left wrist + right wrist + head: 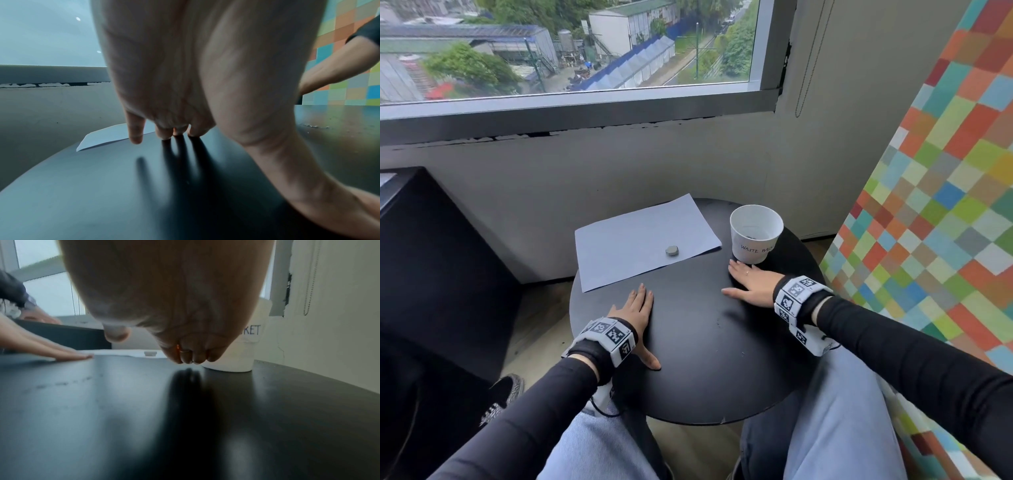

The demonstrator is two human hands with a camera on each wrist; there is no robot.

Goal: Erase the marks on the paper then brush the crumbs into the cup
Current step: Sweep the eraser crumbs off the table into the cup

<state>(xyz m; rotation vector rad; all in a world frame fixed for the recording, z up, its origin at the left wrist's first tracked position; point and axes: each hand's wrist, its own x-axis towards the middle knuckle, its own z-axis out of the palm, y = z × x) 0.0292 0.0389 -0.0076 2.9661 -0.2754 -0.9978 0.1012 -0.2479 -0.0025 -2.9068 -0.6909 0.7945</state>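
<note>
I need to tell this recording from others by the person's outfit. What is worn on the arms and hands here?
Both arms are in long, close-fitting black sleeves. Each wrist carries a band of white blocks printed with black-and-white square tag patterns, on a black strap, with a thin dark cable hanging from the left one. The right hand has a thin ring on one finger; the left hand shows none.

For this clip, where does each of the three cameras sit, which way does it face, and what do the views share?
Head: worn on the head, looking forward and down at the round black table, white sheet of paper, small grey eraser and white paper cup; both forearms, left hand and right hand show.
Left wrist: under the left hand, facing along its fingers toward the paper's corner.
Right wrist: under the right hand, facing the cup and eraser; the left hand shows at its left.
Shared: table and paper appear in all three.
</note>
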